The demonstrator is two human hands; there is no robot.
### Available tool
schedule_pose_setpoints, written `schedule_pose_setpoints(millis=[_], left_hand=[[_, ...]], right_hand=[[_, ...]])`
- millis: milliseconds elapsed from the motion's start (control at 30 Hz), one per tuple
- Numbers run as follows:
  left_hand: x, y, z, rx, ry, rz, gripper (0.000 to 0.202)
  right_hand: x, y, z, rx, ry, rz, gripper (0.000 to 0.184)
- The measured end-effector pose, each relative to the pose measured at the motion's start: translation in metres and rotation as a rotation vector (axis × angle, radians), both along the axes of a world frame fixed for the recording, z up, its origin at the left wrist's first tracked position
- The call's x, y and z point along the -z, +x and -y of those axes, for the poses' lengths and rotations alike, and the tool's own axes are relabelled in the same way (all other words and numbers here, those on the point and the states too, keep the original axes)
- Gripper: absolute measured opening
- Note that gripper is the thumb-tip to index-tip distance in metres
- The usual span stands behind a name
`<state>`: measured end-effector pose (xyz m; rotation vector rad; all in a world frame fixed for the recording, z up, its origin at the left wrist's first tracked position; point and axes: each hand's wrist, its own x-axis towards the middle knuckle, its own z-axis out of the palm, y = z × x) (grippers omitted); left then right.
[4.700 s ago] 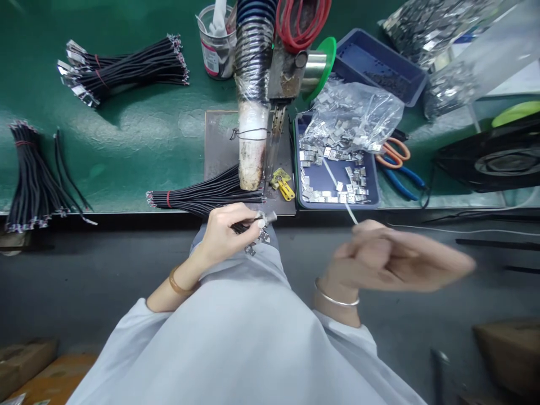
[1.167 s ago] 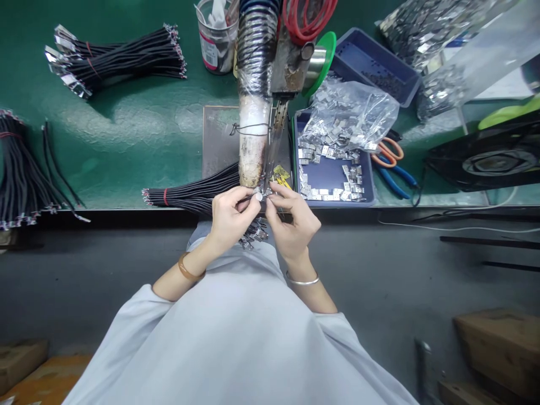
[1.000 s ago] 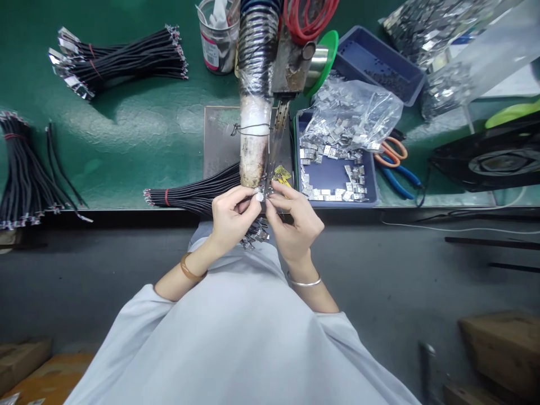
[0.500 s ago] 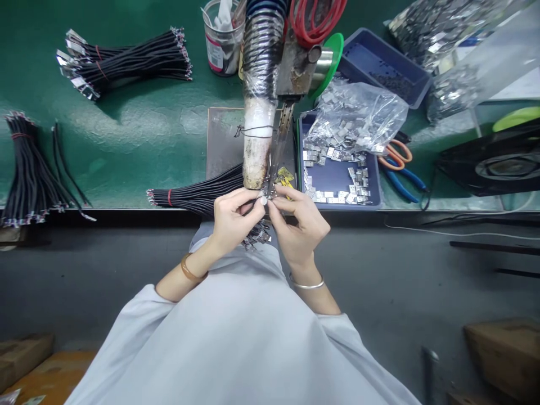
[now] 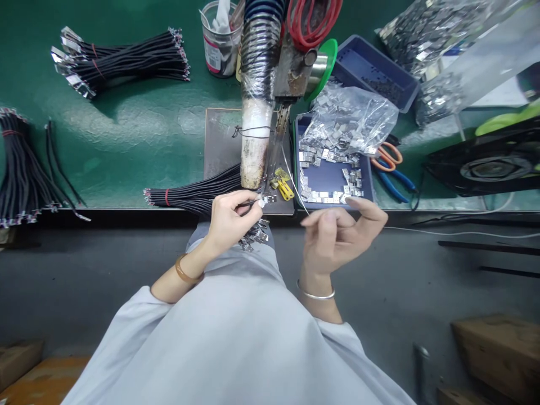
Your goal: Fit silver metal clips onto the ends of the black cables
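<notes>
My left hand (image 5: 234, 219) is closed in a pinch at the iron's tip, holding a cable end with a small metal USB connector (image 5: 270, 199). Its black cable is mostly hidden by the fingers. My right hand (image 5: 337, 233) is at the front edge of the blue tray, slightly blurred. A thin pale solder wire (image 5: 291, 174) runs down to its curled fingers, while another finger reaches toward the USB connectors (image 5: 324, 197) in the tray. Above the left fingers hang the soldering iron (image 5: 274, 152) and a white-ended fume hose (image 5: 255, 146). Black cables (image 5: 198, 188) lie beside my left hand.
Bundled black cables (image 5: 126, 59) lie at the back left, more cables (image 5: 25, 169) at the far left. The blue tray (image 5: 370, 180) carries a plastic bag (image 5: 354, 118) of connectors. Orange-and-blue-handled pliers (image 5: 392, 169) and a black fan (image 5: 485, 163) stand right. A solder spool (image 5: 327, 67) hangs behind.
My right hand has moved right, away from the left fingers to the tray's edge, drawing the solder wire along. My left hand stays at the iron; the connector's metal end now shows.
</notes>
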<state>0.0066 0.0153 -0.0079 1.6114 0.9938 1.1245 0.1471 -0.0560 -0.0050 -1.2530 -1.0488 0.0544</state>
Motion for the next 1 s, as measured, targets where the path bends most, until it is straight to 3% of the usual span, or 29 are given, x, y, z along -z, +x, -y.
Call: schedule_pose_setpoints(millis=[133,233,333,700,1000], left_hand=[[-0.002,-0.001,-0.001,0.007,-0.013,-0.027,0.016],[-0.002,-0.001,-0.001,0.008,-0.003,-0.033,0.015],[-0.001,0.001,-0.001,0.006,0.016,-0.017,0.014],[-0.002,0.006,-0.003,-0.075,0.095,0.055,0.015],[-0.003,-0.001,0.001,0.014,0.002,-0.072,0.017]], right_hand=[[0.005,-0.003,0.001,-0.027,-0.157,0.212,0.013],[0.010,-0.006,-0.005,-0.062,-0.172,0.419,0.014],[0.012,-0.009,-0.013,-0.068,-0.148,0.496,0.015],[0.005,-0.012,-0.018,-0.087,-0.140,0.440,0.017],[0.012,-0.008,-0.010,-0.118,-0.189,0.318,0.010]])
